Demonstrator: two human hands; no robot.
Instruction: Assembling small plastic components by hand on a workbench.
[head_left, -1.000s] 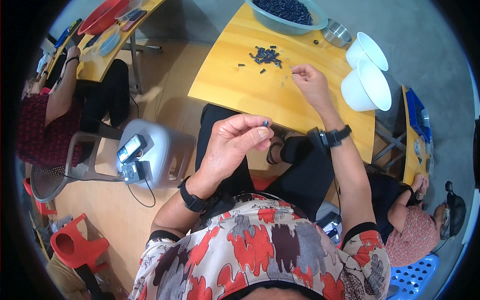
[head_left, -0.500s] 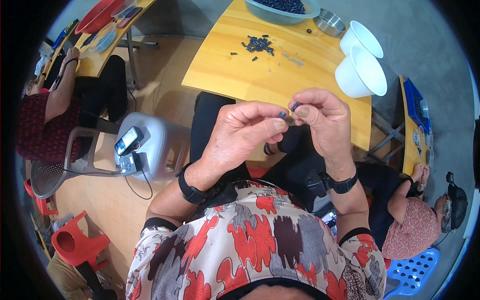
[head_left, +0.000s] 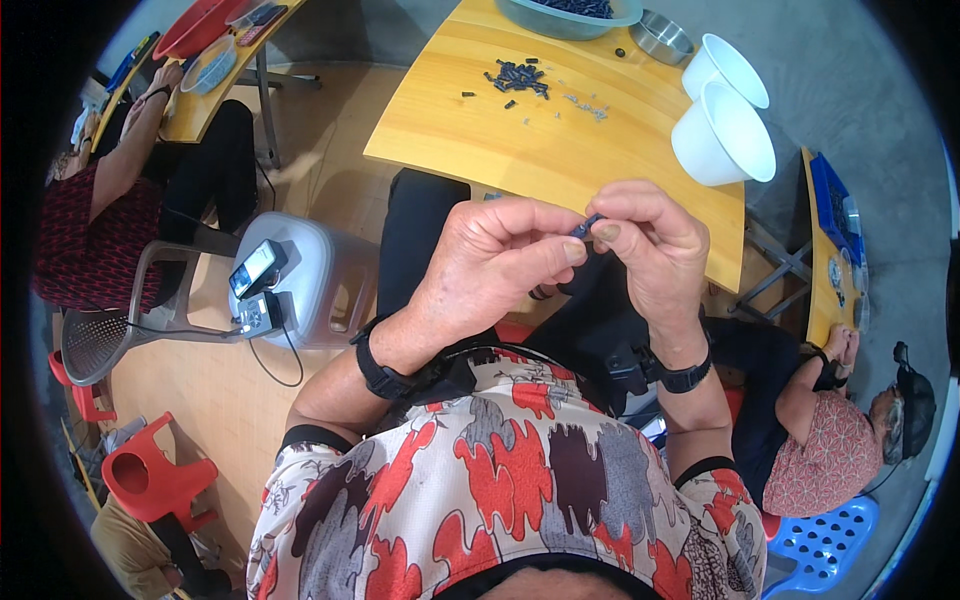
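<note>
Hands (head_left: 470, 265) (head_left: 660, 250), two, each grip pinched on one dark piece (head_left: 580, 231), two white tubs (head_left: 700, 145)

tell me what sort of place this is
Probably a hand-assembly workshop: a pile of small dark parts lies on the yellow table, a basin holds more, and a co-worker sits at another table.

Along far edge of worktop (head_left: 470, 165): basin (head_left: 570, 28) with parts (head_left: 582, 6) inside, bowl (head_left: 661, 42) just right, two tubs (head_left: 700, 148) farther right, one before the other. Before basin: pile (head_left: 519, 77) of parts, bits (head_left: 599, 112) to its right. Toward near edge: left hand (head_left: 490, 262), right hand (head_left: 658, 245), small part (head_left: 582, 229) between. Farther left: stool (head_left: 340, 290), two devices (head_left: 257, 268) on top.
</note>
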